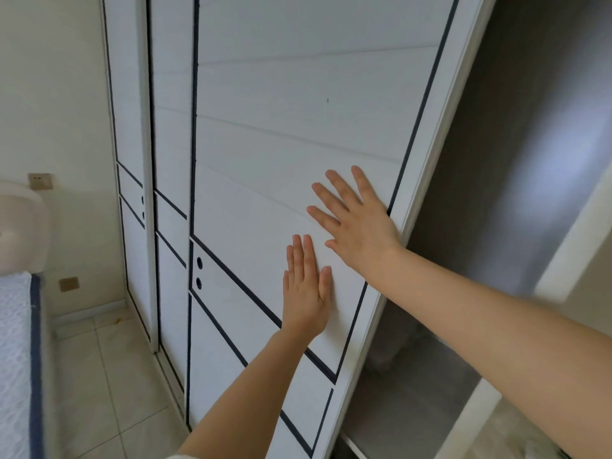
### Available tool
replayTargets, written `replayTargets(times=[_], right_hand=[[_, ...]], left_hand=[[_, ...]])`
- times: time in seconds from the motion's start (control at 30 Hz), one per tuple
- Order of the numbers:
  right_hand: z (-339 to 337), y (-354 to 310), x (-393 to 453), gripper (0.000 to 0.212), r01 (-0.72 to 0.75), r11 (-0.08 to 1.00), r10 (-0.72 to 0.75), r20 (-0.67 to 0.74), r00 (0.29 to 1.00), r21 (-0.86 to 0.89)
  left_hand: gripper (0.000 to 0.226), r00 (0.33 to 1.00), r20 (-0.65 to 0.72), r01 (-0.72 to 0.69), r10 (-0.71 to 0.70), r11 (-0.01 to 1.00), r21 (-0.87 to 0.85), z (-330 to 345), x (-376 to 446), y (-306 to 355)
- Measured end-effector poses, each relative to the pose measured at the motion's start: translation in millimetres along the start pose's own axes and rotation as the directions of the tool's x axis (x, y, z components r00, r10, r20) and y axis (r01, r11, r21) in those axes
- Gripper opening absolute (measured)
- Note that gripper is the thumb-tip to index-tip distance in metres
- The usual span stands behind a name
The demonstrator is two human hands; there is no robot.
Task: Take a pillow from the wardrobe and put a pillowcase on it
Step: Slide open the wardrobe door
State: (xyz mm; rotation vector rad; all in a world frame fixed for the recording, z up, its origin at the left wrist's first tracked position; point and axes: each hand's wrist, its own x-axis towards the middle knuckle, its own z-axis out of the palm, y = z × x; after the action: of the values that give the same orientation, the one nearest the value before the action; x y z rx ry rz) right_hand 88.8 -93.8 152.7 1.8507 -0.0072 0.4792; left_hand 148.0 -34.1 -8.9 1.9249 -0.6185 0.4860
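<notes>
White sliding wardrobe doors (298,111) with dark trim fill the view; tiled floor (109,376) lies at 7 o'clock. Left hand (306,293) and right hand (357,223) press flat on the front door, fingers extended, grasping nothing. Wardrobe interior (496,160) stands exposed at 3 o'clock. No pillow can be made out there.

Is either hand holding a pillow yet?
No. Left hand and right hand lie flat and open on the white wardrobe door.
</notes>
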Motion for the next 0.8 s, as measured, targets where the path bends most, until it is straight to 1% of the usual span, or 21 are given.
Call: replayTargets(times=[0.07, 0.23, 0.4, 0.53, 0.63, 0.73, 0.8], right_hand=[[0, -8, 17, 0.069, -0.003, 1.000, 0.003, -0.003, 1.000, 0.003], [-2, -32, 65, 0.069, -0.054, 0.998, 0.054, -0.029, 0.998, 0.025], [-9, -52, 118, 0.070, -0.073, 0.993, 0.073, 0.005, 0.997, 0.095], [-19, -66, 166, 0.068, -0.059, 0.986, 0.052, 0.048, 0.997, 0.154], [-13, -78, 192, 0.072, -0.024, 0.994, 0.023, 0.009, 1.000, 0.103], [-5, -87, 211, 0.078, 0.004, 1.000, -0.004, -0.050, 0.999, -0.015], [-3, -92, 225, 0.079, 0.020, 0.998, -0.024, -0.075, 0.997, -0.058]], left_hand=[[0.065, 1.000, -0.008, 0.000, 0.000, 1.000, -0.006, -5, 12, -12], [0.060, 0.999, -0.051, 0.000, -0.002, 0.999, -0.036, -13, 43, -47], [0.064, 0.990, -0.138, -0.017, 0.007, 0.997, -0.077, -19, 77, -85], [0.063, 0.984, -0.174, 0.005, -0.026, 0.992, -0.122, -26, 108, -116], [0.067, 0.984, -0.176, -0.004, -0.021, 0.990, -0.139, -36, 126, -137], [0.062, 0.985, -0.161, 0.025, -0.055, 0.983, -0.181, -44, 146, -154], [0.060, 0.982, -0.175, 0.039, -0.075, 0.979, -0.202, -47, 158, -164]])
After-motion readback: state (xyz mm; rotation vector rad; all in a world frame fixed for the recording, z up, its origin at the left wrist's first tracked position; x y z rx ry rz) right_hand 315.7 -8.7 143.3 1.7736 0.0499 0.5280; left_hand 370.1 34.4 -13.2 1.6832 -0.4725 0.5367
